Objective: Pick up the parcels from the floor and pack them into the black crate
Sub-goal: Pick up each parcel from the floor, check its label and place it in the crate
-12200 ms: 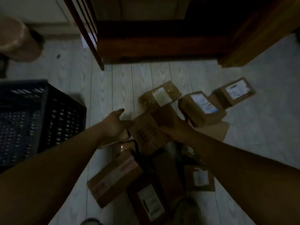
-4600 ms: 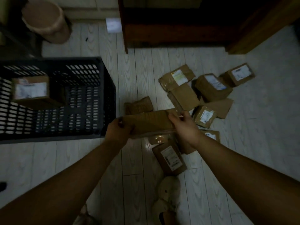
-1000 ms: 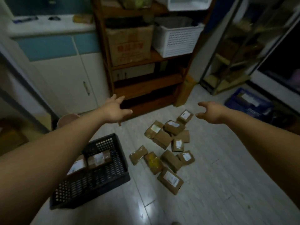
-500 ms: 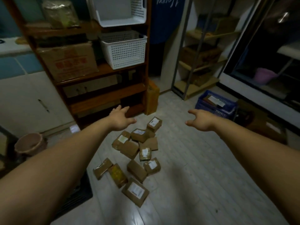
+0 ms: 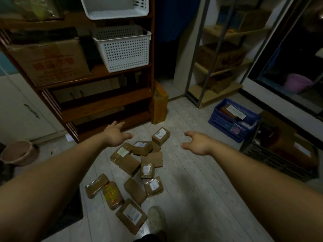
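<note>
- A light shoe (image 5: 156, 219) stood on the pale plank floor (image 5: 201, 198), just beside the nearest parcel (image 5: 131, 215). This brown parcel lay flat with a white label on top.
- Only 1 corner of the black crate (image 5: 73, 213) showed at the lower left, under the left forearm. Its inside was hidden.
- The brown parcels (image 5: 130, 165) lay on the floor in a loose group to the right of the crate, and none was in a hand. A parcel with red and yellow print (image 5: 112, 195) lay near the front. Behind it several parcels touched or overlapped, and the farthest parcel (image 5: 161, 136) lay at the back.
- The left hand (image 5: 114, 135) was stretched forward above the floor with its fingers spread, and it held nothing.
- The right hand (image 5: 197, 143) was also stretched forward, relaxed and empty, well apart from the left hand. The back of the group lay between the 2 hands.
- A brownish bucket (image 5: 19, 152) stood on the left.
- A second dark crate (image 5: 279, 163) and a blue crate (image 5: 232, 119) stood on the right.
- A wooden shelf (image 5: 104, 102) stood behind the hands. It carried a cardboard box (image 5: 50, 63) and a white basket (image 5: 122, 49).
</note>
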